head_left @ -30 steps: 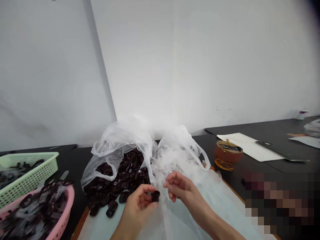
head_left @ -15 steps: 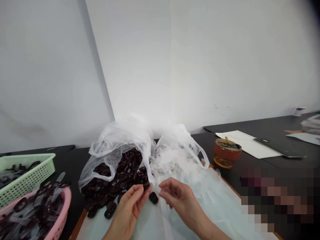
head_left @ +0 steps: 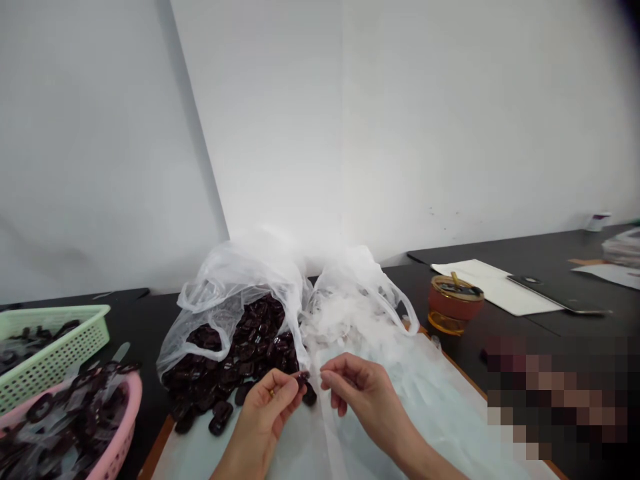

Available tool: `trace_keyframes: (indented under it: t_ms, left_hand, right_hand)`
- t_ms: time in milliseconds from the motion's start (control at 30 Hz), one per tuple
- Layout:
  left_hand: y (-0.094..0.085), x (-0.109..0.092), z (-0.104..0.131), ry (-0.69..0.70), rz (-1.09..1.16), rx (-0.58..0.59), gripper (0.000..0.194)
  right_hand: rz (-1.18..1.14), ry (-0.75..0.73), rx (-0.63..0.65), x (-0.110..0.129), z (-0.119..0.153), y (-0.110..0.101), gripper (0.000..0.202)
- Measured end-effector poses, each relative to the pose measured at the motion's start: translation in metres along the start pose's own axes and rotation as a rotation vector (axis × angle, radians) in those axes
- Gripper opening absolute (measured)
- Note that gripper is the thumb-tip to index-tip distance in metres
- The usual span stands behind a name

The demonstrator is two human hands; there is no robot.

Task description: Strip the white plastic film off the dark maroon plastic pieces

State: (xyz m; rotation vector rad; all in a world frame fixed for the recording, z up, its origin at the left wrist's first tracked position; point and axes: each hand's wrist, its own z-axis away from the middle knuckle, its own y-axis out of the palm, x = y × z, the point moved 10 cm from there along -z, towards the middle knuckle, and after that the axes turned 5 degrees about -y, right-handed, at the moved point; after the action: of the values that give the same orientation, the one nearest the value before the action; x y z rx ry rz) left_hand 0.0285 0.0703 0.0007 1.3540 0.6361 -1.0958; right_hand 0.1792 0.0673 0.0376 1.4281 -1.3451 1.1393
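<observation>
My left hand (head_left: pixel 267 413) pinches a small dark red piece (head_left: pixel 301 379) between thumb and fingertips. Just to its right is my right hand (head_left: pixel 367 400), its thumb and index finger brought close together; whether anything is between them is too small to make out. Behind my left hand, a pile of glossy dark pieces (head_left: pixel 240 353) spills from a clear plastic bag (head_left: pixel 215 267). A second bag (head_left: pixel 350 280), holding whitish translucent pieces, lies behind my right hand. Both hands are above a pale sheet (head_left: pixel 300 443).
At the left are a green basket (head_left: pixel 75 347) and a pink basket (head_left: pixel 131 413), both holding dark and translucent pieces. An amber jar (head_left: pixel 453 307), white paper (head_left: pixel 493 287) and a dark phone-like object (head_left: pixel 555 297) lie at the right. A pixelated patch covers the lower right.
My left hand has turned slightly, and the dark piece in it has shifted a little to the right. The fingers of my right hand have moved slightly.
</observation>
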Motion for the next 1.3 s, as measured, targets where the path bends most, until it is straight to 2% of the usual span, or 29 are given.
trace_keyframes:
  t_ms: [233,400,567,733,1067,1300]
  left_hand:
    - [0.004,-0.001,0.004,-0.006,-0.052,-0.011,0.021]
    - [-0.001,-0.003,0.003,0.018,-0.090,-0.030,0.017]
    - [-0.004,-0.008,0.003,0.065,-0.133,-0.064,0.016]
    - [-0.003,-0.010,0.003,0.103,-0.149,-0.045,0.016]
    - [0.002,-0.023,0.009,0.180,-0.219,-0.077,0.023]
    - [0.004,-0.021,0.009,0.193,-0.177,-0.044,0.023]
  right_hand:
    - [0.016,-0.012,0.007,-0.003,0.001,0.002,0.030]
    - [0.048,-0.006,0.031,-0.005,0.004,0.008,0.028]
    - [-0.099,0.010,0.032,-0.003,0.004,0.010,0.029]
    - [-0.221,0.048,0.050,-0.006,0.002,0.013,0.032]
    - [-0.353,0.173,0.049,-0.015,0.005,0.016,0.030]
    - [-0.427,0.240,0.053,-0.024,0.009,0.019,0.026]
